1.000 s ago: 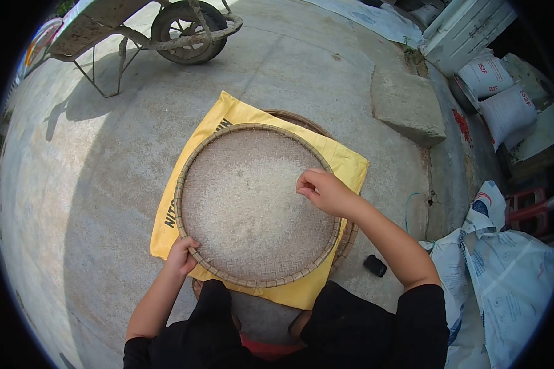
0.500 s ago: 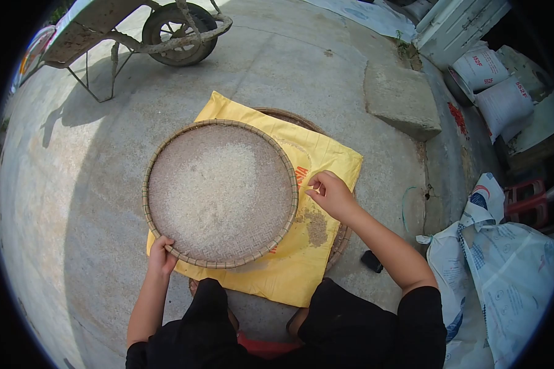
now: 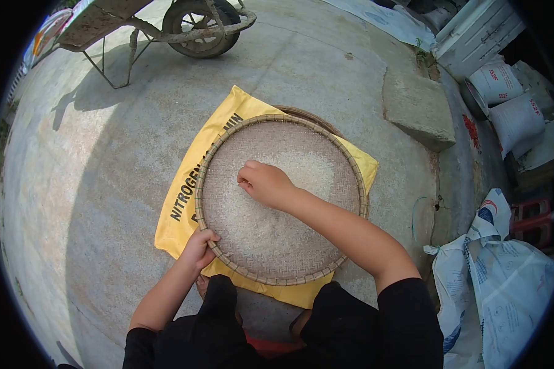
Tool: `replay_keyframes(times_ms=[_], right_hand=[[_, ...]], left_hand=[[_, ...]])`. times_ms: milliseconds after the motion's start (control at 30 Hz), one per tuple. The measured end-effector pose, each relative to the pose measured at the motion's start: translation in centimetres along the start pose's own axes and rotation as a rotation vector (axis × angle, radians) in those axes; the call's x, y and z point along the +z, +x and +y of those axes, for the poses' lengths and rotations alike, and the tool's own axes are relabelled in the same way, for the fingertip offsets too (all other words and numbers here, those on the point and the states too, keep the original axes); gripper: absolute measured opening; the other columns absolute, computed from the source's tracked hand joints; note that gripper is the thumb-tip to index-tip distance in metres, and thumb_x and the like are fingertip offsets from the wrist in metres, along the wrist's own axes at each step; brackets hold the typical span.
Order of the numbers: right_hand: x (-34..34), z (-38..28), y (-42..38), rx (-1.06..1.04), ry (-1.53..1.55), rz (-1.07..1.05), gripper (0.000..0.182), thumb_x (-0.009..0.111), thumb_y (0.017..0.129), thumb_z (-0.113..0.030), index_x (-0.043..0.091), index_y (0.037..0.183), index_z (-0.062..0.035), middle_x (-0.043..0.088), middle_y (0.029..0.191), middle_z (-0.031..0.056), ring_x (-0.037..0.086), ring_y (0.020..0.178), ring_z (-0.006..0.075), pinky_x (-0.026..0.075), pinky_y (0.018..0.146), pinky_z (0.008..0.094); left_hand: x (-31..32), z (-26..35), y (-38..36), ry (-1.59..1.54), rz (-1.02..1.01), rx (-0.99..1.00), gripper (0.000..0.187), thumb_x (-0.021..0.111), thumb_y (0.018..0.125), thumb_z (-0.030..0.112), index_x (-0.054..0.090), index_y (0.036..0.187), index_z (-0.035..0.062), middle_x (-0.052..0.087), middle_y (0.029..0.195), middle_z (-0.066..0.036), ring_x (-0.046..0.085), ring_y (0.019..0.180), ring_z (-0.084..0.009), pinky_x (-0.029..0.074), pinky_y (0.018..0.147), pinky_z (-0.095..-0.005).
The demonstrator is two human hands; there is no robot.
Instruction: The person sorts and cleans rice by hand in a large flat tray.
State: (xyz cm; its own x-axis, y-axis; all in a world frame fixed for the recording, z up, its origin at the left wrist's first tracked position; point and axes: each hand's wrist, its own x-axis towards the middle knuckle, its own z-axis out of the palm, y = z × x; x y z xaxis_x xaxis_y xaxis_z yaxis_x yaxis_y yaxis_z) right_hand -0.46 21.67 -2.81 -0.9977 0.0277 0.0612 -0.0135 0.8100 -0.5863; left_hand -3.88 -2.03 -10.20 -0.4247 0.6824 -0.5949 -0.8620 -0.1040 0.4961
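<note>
A round woven winnowing basket holds a spread layer of white rice grains. My left hand is closed on its rim at the lower left, thumb on top. Over the rice, left of the basket's middle, is my right hand with its fingers pinched together; whatever is between them, if anything, is too small to make out. Beneath the basket lies a yellow sack with black printing. Part of another woven basket shows behind the upper rim.
A wheelbarrow stands on the concrete at the upper left. A concrete block lies to the right. Filled white sacks sit at the far right, with printed plastic sacks below them and a red plastic stool between.
The winnowing basket has shifted right over the yellow sack, uncovering black lettering on the left. My right hand has moved from beside the basket to above the rice. My left hand keeps the rim.
</note>
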Motion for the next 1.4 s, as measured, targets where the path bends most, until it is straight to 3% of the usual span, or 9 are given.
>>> replay_keyframes(times_ms=[700,933,1067,1200,1300,1367,1400], right_hand=[[0.5,0.1,0.2,-0.025,-0.213,-0.161,0.01,0.051,0.079,-0.011,0.056,0.084,-0.005,0.055,0.089,0.0114,0.058,0.086,0.029,0.049,0.071,0.0385],[-3.5,0.2,-2.1,0.03,-0.003,-0.11,0.007,0.053,0.081,-0.009,0.054,0.084,-0.0039,0.054,0.088,0.0116,0.057,0.081,0.0279,0.047,0.07,0.0375],[-8.1,1.1,-6.8,0.198,0.243,-0.071,0.008,0.057,0.084,-0.01,0.053,0.087,-0.0037,0.054,0.081,0.0036,0.053,0.072,0.0121,0.046,0.067,0.0272],[-11.5,3.5,-14.4,0.644,0.587,0.124,0.006,0.058,0.082,-0.005,0.055,0.086,-0.0018,0.06,0.078,0.0036,0.057,0.07,0.0096,0.048,0.062,0.0272],[-10.6,6.4,-19.2,0.749,0.522,0.079,0.01,0.06,0.08,-0.003,0.056,0.088,-0.0013,0.062,0.08,0.0064,0.059,0.07,0.0107,0.049,0.06,0.0268],[-9.4,7.3,-21.0,0.72,0.143,-0.007,0.016,0.063,0.077,-0.005,0.058,0.092,-0.0016,0.062,0.08,0.0084,0.059,0.069,0.0128,0.048,0.061,0.0276],[-9.5,7.1,-20.9,0.717,0.144,-0.007,0.016,0.063,0.077,-0.005,0.058,0.092,-0.0016,0.062,0.08,0.0084,0.059,0.069,0.0128,0.048,0.061,0.0276]], left_hand=[[0.8,-0.4,0.2,0.053,-0.042,-0.01,0.064,0.047,0.063,-0.007,0.037,0.126,0.0011,0.053,0.111,-0.013,0.054,0.1,-0.0274,0.046,0.09,-0.0421],[0.5,0.1,-0.3,0.053,-0.043,-0.014,0.067,0.048,0.061,-0.006,0.036,0.127,0.0002,0.052,0.114,-0.014,0.052,0.105,-0.0293,0.044,0.093,-0.0433],[-1.6,0.8,-0.9,0.02,-0.013,0.047,0.066,0.048,0.061,-0.004,0.037,0.126,-0.0018,0.051,0.117,-0.016,0.051,0.107,-0.0316,0.042,0.095,-0.0438],[-4.9,2.0,-2.2,-0.029,0.048,0.093,0.064,0.047,0.062,-0.002,0.038,0.125,-0.0031,0.05,0.117,-0.018,0.05,0.108,-0.0333,0.041,0.096,-0.0448],[-5.3,2.6,-3.1,-0.07,0.12,0.113,0.06,0.048,0.064,-0.001,0.038,0.123,-0.0037,0.05,0.117,-0.019,0.05,0.108,-0.0341,0.039,0.097,-0.0463],[-5.8,2.6,-3.1,-0.094,0.146,0.114,0.059,0.048,0.065,-0.001,0.039,0.123,-0.0038,0.05,0.117,-0.019,0.05,0.108,-0.0344,0.038,0.098,-0.0468],[-6.0,2.4,-2.9,-0.108,0.151,0.116,0.059,0.048,0.065,-0.001,0.039,0.123,-0.0039,0.05,0.117,-0.019,0.049,0.109,-0.0345,0.038,0.098,-0.047]])
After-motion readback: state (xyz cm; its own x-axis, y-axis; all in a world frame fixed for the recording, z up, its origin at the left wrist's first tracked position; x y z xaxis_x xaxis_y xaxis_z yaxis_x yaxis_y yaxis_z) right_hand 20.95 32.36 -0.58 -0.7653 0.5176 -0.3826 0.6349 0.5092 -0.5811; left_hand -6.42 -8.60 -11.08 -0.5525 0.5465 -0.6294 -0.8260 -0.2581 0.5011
